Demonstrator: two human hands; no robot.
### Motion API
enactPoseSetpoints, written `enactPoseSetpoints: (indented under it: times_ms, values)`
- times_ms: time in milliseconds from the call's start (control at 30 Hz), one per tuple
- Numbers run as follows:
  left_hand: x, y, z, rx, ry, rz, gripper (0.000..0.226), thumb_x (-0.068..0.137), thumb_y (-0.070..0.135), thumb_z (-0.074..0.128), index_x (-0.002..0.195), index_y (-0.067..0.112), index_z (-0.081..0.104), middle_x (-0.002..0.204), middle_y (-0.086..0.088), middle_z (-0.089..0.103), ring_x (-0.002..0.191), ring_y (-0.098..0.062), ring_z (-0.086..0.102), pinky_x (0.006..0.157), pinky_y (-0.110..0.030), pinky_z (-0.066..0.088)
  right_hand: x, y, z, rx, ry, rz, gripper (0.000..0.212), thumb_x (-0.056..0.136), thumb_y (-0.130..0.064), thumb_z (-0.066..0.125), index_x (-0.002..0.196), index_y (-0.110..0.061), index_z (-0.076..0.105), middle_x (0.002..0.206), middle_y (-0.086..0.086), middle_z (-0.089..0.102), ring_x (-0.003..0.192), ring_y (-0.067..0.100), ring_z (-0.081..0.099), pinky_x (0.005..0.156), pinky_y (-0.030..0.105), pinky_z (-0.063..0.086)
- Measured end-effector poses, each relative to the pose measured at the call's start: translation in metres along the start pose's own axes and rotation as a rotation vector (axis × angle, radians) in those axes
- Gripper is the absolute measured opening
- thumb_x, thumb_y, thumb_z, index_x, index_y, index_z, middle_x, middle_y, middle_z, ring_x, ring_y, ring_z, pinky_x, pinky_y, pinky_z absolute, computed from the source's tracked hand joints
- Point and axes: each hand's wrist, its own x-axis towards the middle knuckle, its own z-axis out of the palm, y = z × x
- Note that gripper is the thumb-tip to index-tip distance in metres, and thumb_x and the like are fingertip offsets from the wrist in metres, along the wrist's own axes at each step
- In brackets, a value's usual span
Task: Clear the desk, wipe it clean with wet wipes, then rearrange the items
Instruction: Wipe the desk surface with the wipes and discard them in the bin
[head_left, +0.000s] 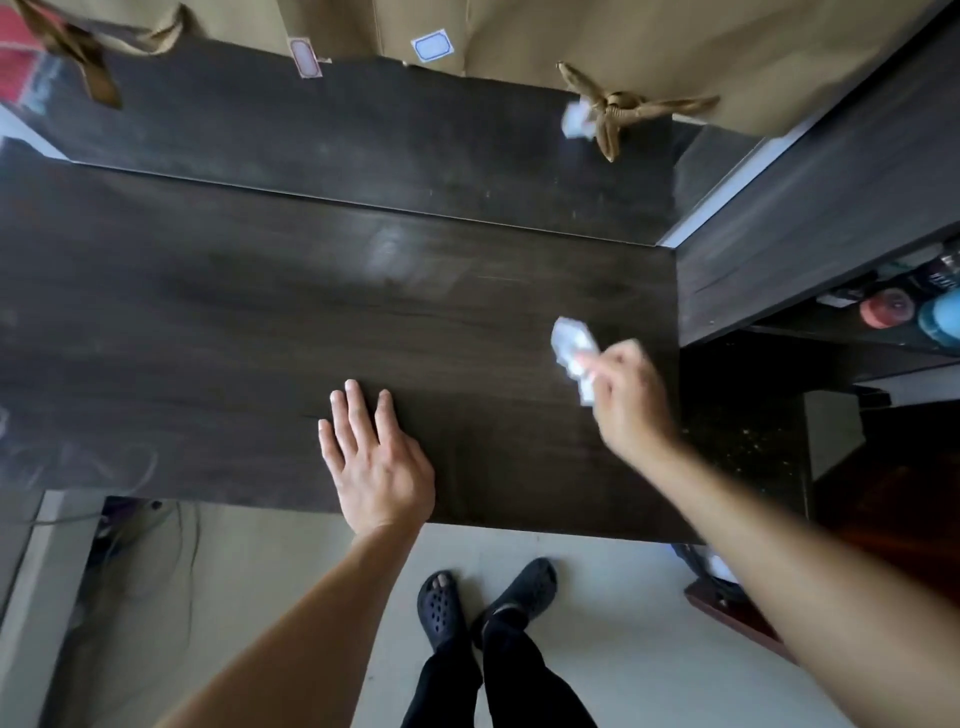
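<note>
We brace our left hand flat on the desk while our right hand grips a wet wipe, scrubbing near the desk's right edge.

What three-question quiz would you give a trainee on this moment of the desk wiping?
1. True or false: the left hand holds a wipe.
2. Which grips the crumpled wipe over the desk? A: left hand. B: right hand. C: neither.
3. Fill in: another white wad lies at the desk's far ____ side.

Key: 1 false, it is open and empty; 2 B; 3 right.
</note>
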Motion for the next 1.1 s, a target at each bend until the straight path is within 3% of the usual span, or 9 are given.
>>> enactPoseSetpoints:
  times_ms: [67,133,300,433,500,600,767,967,1100]
  values:
    - [0.0,-0.001,0.001,-0.001,0.006,0.009,0.05,0.088,0.021,0.03,0.133,0.009,0.046,0.151,-0.019,0.032,0.142,-0.034,0.023,0.117,-0.049,0.014,0.044,0.002,0.0,-0.068,0.08,0.147,0.03,0.086,-0.002,0.049,0.105,-0.009,0.07,0.095,0.019,0.054,0.089,0.035,0.054,0.077,0.038,0.046]
    - [0.0,-0.002,0.002,0.002,0.005,0.013,0.049,0.088,0.022,0.03,0.133,0.009,0.046,0.151,-0.019,0.032,0.143,-0.034,0.022,0.117,-0.049,0.013,0.057,-0.013,0.014,-0.05,0.089,0.167,0.032,0.084,0.001,0.051,0.108,-0.011,0.068,0.098,0.019,0.052,0.092,0.036,0.052,0.078,0.043,0.048]
    - [0.0,-0.003,0.002,-0.02,-0.001,0.013,0.049,0.089,0.023,0.028,0.132,0.009,0.046,0.15,-0.019,0.033,0.142,-0.034,0.023,0.117,-0.049,0.014,-0.026,-0.059,0.044,0.002,-0.116,-0.24,0.031,0.082,0.001,0.059,0.101,-0.021,0.069,0.088,0.003,0.048,0.083,0.02,0.044,0.067,0.03,0.042]
    - [0.001,-0.004,-0.001,-0.048,-0.016,0.016,0.05,0.087,0.022,0.031,0.131,0.008,0.049,0.149,-0.02,0.034,0.142,-0.035,0.024,0.117,-0.05,0.014,-0.119,-0.043,0.031,0.022,-0.299,-0.371,0.051,0.08,0.01,0.044,0.117,-0.021,0.062,0.087,0.002,0.048,0.079,0.017,0.042,0.062,0.024,0.039]
    - [0.001,-0.002,-0.003,-0.071,-0.019,0.011,0.049,0.086,0.021,0.033,0.131,0.007,0.05,0.149,-0.02,0.034,0.142,-0.035,0.024,0.117,-0.05,0.013,-0.154,-0.025,0.017,-0.039,-0.368,-0.363,0.053,0.071,0.011,0.052,0.111,-0.023,0.062,0.085,-0.002,0.045,0.079,0.014,0.04,0.059,0.022,0.036]
    - [-0.001,-0.001,-0.006,-0.091,-0.037,0.012,0.048,0.086,0.018,0.037,0.131,0.007,0.049,0.15,-0.022,0.032,0.142,-0.036,0.022,0.117,-0.05,0.01,-0.195,0.015,-0.011,-0.12,-0.346,-0.16,0.037,0.067,0.008,0.069,0.09,-0.02,0.065,0.078,-0.003,0.044,0.076,0.011,0.042,0.055,0.02,0.033]
    - [-0.012,0.022,-0.014,-0.07,-0.132,0.085,0.044,0.085,0.006,0.053,0.129,0.006,0.051,0.149,-0.021,0.033,0.141,-0.039,0.021,0.116,-0.053,0.014,-0.24,0.091,-0.052,-0.07,-0.124,0.246,0.045,0.071,0.019,0.062,0.1,-0.014,0.073,0.079,0.005,0.053,0.072,0.023,0.056,0.064,0.019,0.041]
    - [-0.086,0.142,-0.004,-0.173,-0.225,0.443,0.041,0.08,0.007,0.061,0.12,0.004,0.06,0.139,-0.022,0.047,0.134,-0.041,0.036,0.113,-0.052,0.026,-0.259,0.167,-0.061,-0.041,0.033,0.639,0.041,0.08,0.013,0.053,0.106,-0.014,0.071,0.091,0.017,0.059,0.086,0.038,0.06,0.076,0.042,0.051]
    - [-0.112,0.205,0.02,-0.183,-0.217,0.4,0.039,0.088,0.015,0.054,0.125,0.006,0.056,0.143,-0.021,0.043,0.137,-0.039,0.032,0.115,-0.05,0.022,-0.248,0.233,-0.065,-0.026,0.054,0.769,0.036,0.083,0.009,0.05,0.108,-0.009,0.07,0.107,0.024,0.06,0.096,0.039,0.06,0.085,0.038,0.047]
